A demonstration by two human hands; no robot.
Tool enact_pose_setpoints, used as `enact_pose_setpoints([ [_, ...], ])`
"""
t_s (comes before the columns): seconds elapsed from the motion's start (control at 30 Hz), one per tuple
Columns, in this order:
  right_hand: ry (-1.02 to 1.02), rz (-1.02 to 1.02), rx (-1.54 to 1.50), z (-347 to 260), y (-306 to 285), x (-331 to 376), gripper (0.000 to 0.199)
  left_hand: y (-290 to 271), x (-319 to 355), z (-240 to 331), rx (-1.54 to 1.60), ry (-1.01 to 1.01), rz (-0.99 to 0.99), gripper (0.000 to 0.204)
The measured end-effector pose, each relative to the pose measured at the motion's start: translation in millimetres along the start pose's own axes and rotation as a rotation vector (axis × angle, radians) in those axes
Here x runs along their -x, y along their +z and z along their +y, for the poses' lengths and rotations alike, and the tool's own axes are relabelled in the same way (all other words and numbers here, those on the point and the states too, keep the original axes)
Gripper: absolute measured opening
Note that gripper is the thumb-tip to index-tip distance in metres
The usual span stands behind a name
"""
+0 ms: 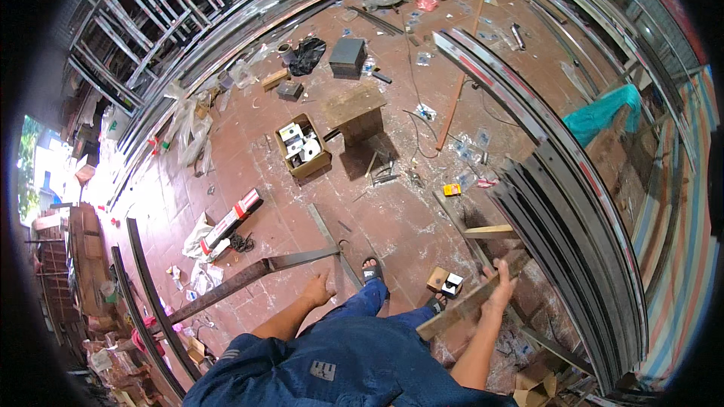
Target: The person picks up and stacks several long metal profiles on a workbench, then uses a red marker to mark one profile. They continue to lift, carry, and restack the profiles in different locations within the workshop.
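My right hand [498, 290] grips a flat, brownish plank-like piece [452, 316] near its far end, thumb and fingers around its edge. The piece slants from my right thigh up toward the stacked profiles. At the left of my body, my left hand [319, 289] hangs over the floor with fingers partly spread and nothing visible in it. Just beyond it lies a long dark metal bar [249, 275], which meets a thinner grey strip [323, 226] near my foot. A small open carton with a white-and-black box [452, 284] sits by my right foot.
Long dark metal profiles [558, 256] are stacked on the right. Ahead stand a wooden stool [354, 109], a carton of white items [303, 147] and a grey box [348, 58]. A red-and-white long box [232, 220] lies left. Scraps and cords litter the tiled floor.
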State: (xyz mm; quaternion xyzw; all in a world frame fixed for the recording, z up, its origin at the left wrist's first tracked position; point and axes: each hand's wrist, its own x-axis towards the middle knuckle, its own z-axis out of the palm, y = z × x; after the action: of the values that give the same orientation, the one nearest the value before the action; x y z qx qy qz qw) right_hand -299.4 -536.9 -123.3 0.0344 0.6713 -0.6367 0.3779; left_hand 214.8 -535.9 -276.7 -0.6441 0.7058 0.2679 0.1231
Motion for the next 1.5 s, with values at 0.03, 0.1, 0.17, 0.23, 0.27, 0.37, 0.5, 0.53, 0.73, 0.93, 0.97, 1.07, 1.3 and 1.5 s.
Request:
enact_pose_setpoints([
  [0.03,-0.05,-0.002,0.083,2.0,-10.5,-0.4,0.077,-18.4,-3.3,4.2,0.077,-0.013,-0.109,0.095],
  [0.1,-0.079,-0.045,0.205,8.7,-23.3,-5.9,0.085,-66.8,-30.4,5.1,0.216,-0.025,-0.326,0.095],
  [0.17,-0.116,0.01,0.307,-0.1,-4.4,-6.9,0.088,-91.0,-67.2,-4.7,0.337,-0.025,-0.428,0.088],
  [0.23,-0.117,0.156,0.414,-10.6,14.7,0.6,0.09,-115.9,-103.9,-8.8,0.333,-0.01,-0.464,0.084],
  [0.27,-0.108,0.22,0.458,-15.5,27.9,4.4,0.094,-120.1,-122.7,-14.8,0.282,-0.015,-0.344,0.076],
  [0.37,-0.167,0.293,0.482,-3.1,20.6,-5.4,0.103,-135.8,-185.4,-21.0,0.286,-0.016,-0.193,0.066],
  [0.5,-0.223,0.472,0.858,26.6,-7.3,-37.2,0.089,-168.7,-254.9,-19.6,0.376,-0.003,-0.33,0.056],
  [0.53,-0.188,0.488,0.878,21.4,-2.0,-36.3,0.086,-181.6,-268.1,-14.9,0.373,-0.021,-0.387,0.054],
  [0.73,-0.104,0.469,0.64,0.1,6.2,-39.5,0.05,-204.0,-387.4,-45.0,0.227,0.046,-0.467,0.04],
  [0.93,0.054,0.939,0.903,-8.7,41.3,-28.2,0.044,-330.5,-528.0,33.5,0.089,0.345,-0.412,0.038],
  [0.97,0.09,0.977,0.917,-9.5,47.6,-27.5,0.044,-342.7,-557.2,46.5,0.212,0.378,-0.292,0.038],
  [1.07,0.123,1.038,0.925,-10.6,55.4,-38.0,0.043,-391.6,-626.8,115.1,0.408,-0.003,-0.265,0.043],
  [1.3,0.243,1.274,0.946,-18.3,95.5,-45.3,0.041,-451.8,-765.1,287.1,0.122,0.496,-0.387,0.048],
  [1.5,0.29,1.644,0.958,-11.8,240.7,-62.3,0.04,-452.8,-949.2,370.4,-0.163,0.893,-0.516,0.053],
])
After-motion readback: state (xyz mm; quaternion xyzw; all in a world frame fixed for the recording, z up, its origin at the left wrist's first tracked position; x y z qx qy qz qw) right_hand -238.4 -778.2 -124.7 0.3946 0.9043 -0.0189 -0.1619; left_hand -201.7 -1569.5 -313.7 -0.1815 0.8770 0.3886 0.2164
